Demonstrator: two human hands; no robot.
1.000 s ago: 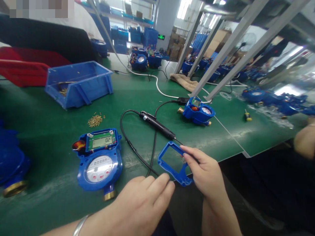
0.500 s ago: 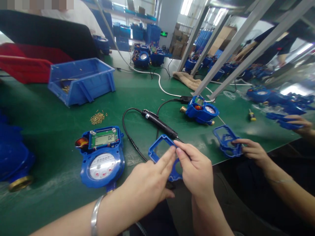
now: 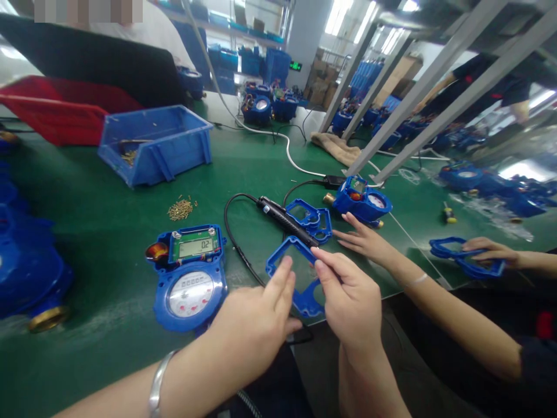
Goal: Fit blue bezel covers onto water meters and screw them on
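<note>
My right hand (image 3: 352,296) pinches the upper right edge of a blue plastic cover frame (image 3: 272,258) between thumb and fingers. My left hand (image 3: 252,325) lies across the frame's left side, index and middle fingers stretched over its window, thumb apart; whether they touch it I cannot tell. Left of my hands, an uncovered blue water meter (image 3: 191,281) shows a display reading 02 and a round dial. A black electric screwdriver (image 3: 287,222) lies just beyond the frame. Against it rests another blue cover frame (image 3: 324,223), with a co-worker's spread hand (image 3: 365,238) beside it.
Loose brass screws (image 3: 180,209) lie in a pile behind the meter. Farther back stand a blue bin (image 3: 174,154) and a red bin (image 3: 52,128). Another meter (image 3: 363,200) sits near slanted metal posts (image 3: 394,110). A co-worker's other hand (image 3: 487,252) holds blue covers.
My left fingers have drawn back left, away from my right fingertips. The co-worker's cover frame now lies by the screwdriver, released from the hand; their other covers came nearer.
</note>
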